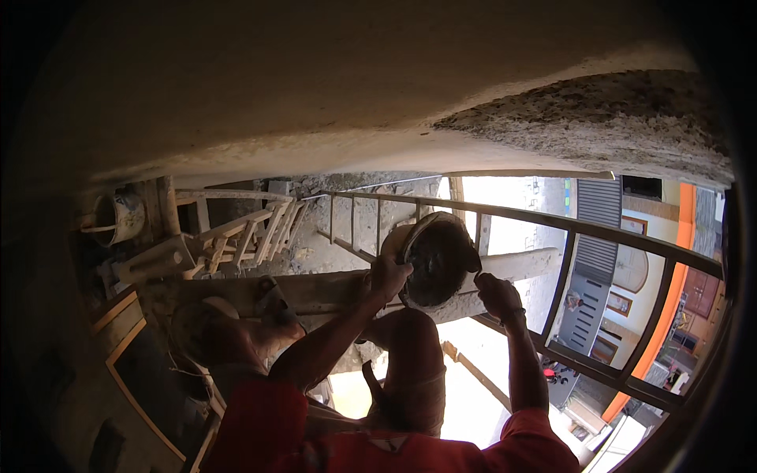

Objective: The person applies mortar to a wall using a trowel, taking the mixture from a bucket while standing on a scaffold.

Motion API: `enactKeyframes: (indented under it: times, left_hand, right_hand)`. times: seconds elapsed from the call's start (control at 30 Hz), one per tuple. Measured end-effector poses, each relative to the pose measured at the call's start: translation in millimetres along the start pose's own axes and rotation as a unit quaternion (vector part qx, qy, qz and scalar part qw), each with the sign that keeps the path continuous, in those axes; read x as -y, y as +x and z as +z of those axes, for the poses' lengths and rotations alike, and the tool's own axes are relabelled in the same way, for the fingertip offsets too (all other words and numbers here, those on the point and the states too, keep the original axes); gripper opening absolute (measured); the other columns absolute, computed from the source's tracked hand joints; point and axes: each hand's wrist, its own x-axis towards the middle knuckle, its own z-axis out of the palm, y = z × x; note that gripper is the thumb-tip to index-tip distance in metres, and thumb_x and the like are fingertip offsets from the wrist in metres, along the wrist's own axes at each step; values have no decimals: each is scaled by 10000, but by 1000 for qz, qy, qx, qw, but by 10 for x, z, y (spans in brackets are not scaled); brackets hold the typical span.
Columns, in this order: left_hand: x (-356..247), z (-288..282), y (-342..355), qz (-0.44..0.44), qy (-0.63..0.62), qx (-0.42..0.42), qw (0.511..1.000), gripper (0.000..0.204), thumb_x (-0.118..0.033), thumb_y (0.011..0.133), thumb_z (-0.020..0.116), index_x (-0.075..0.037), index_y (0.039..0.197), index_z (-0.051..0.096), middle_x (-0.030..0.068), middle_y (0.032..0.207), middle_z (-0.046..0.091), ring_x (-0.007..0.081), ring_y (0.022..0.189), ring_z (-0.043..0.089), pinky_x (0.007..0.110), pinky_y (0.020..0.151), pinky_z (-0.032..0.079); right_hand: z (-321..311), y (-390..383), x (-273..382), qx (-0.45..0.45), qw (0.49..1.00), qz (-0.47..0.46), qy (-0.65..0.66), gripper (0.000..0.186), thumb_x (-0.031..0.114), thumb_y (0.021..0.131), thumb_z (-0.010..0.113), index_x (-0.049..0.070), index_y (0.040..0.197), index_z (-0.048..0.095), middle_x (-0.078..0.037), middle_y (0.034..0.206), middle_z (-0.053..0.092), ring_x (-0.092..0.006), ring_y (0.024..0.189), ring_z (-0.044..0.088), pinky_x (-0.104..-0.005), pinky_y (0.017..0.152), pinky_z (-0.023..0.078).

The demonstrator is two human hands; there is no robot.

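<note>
My left hand (388,276) is closed on the left rim of a round bucket (432,256) containing dark wet material. My right hand (497,296) grips the handle of a tool, apparently a trowel (473,264), whose dark head is at the bucket's right rim. My bent knee (406,339) is just below the bucket. A dusty wooden plank (331,293) crosses beneath it, with my sandalled foot (276,307) on it at the left.
A metal frame with rungs (568,244) crosses below me. Wooden steps (244,236), another bucket (118,219) and a panel (142,378) are at the left. A rough ceiling-like surface (355,87) fills the top. A gate (595,229) and a house front lie far down at the right.
</note>
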Motion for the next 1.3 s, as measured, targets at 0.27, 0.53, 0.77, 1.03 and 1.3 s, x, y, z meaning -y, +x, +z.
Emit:
enactKeyframes:
  times: [0.27, 0.53, 0.77, 1.03, 1.3]
  left_hand:
    - [312, 1399, 487, 10, -96, 228, 969, 189, -138, 655, 696, 19, 760, 695, 69, 641, 640, 162, 564, 582, 326, 566, 469]
    - [880, 1902, 850, 12, -29, 372, 928, 201, -28, 723, 628, 36, 903, 691, 65, 795, 665, 162, 703, 618, 308, 654, 498]
    - [811, 1861, 893, 51, -85, 394, 914, 190, -69, 742, 671, 28, 904, 695, 79, 833, 693, 154, 742, 637, 301, 702, 510]
    - [1043, 1787, 1213, 143, -1, 439, 887, 301, -181, 818, 698, 15, 1045, 670, 61, 873, 691, 128, 781, 619, 295, 726, 498]
    - [1281, 1992, 1524, 145, -5, 511, 847, 437, -279, 827, 712, 19, 1135, 624, 112, 986, 692, 180, 882, 650, 314, 792, 525]
  right_hand:
    - [706, -250, -999, 23, 989, 116, -85, 152, 162, 853, 548, 68, 856, 667, -110, 884, 682, -291, 792, 687, -407, 664, 569]
    - [1222, -203, -909, 99, 972, 210, -30, 135, 149, 815, 581, 82, 854, 692, -153, 859, 703, -292, 852, 697, -428, 741, 555]
    - [2120, -294, -681, 31, 987, 156, 9, 224, 199, 868, 535, 90, 1033, 641, -179, 818, 685, -322, 773, 695, -440, 673, 562]
    - [1429, -768, -228, 41, 985, 138, 96, 212, 260, 881, 533, 106, 915, 675, -138, 870, 689, -331, 802, 680, -439, 661, 552]
    - [1923, -364, -526, 78, 970, 217, 72, 391, 407, 928, 473, 155, 1175, 642, -65, 1016, 702, -228, 899, 691, -388, 742, 558]
